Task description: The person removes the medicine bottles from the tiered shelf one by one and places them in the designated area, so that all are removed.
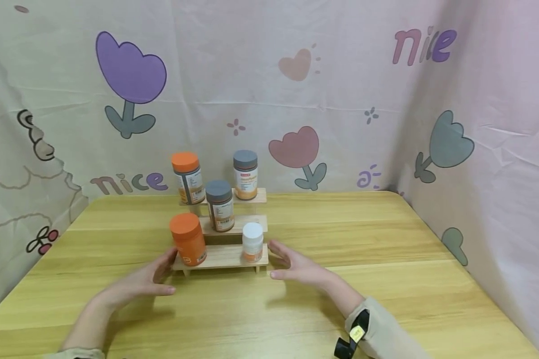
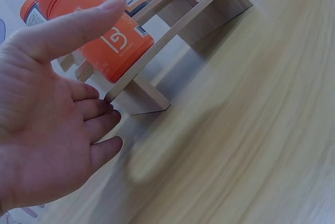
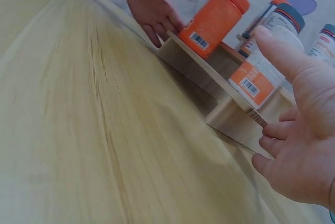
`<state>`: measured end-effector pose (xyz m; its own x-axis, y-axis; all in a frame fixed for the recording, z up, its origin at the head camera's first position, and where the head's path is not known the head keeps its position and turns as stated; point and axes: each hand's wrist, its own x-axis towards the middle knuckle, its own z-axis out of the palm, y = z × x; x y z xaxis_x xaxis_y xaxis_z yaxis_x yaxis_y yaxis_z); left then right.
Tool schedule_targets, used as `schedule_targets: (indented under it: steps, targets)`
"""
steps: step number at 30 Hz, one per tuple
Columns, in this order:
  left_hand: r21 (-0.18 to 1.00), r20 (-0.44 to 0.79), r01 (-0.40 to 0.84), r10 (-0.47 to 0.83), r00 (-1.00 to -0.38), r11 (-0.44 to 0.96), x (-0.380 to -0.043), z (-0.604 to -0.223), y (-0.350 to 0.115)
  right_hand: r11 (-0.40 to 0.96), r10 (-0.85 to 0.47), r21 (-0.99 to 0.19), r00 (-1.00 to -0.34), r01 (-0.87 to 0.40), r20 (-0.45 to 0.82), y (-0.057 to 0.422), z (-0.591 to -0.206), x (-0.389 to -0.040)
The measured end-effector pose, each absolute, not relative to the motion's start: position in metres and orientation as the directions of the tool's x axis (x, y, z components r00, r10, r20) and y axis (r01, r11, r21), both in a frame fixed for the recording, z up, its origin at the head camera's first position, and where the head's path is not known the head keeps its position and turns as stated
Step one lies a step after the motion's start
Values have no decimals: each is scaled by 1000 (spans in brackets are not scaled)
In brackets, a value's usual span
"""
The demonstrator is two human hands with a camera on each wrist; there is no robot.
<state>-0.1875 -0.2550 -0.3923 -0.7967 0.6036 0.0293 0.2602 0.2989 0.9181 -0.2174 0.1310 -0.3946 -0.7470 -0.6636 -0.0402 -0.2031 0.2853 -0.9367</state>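
Note:
A three-step wooden rack stands on the table with several supplement bottles on it. On its bottom step are an orange bottle at the left and a small white-capped bottle at the right. A grey-capped bottle occupies the middle step. My left hand is at the rack's left end, fingertips at the bottom step's edge, thumb held out in front. At the right end is my right hand, its fingers extended toward the step's edge; whether they touch it I cannot tell. Neither hand grips anything.
On the top step stand an orange-capped bottle and another grey-capped bottle. A printed cloth hangs behind the wooden table and along its sides. A black strap device sits on the right wrist.

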Motion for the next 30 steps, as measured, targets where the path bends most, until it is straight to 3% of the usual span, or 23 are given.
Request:
schedule_targets:
  steps: [30]
  targets:
    - [885,-23,269,614,-789,379,-184,-391,-226,252,-681,-950,-731,-184,-39,172,-392,-216]
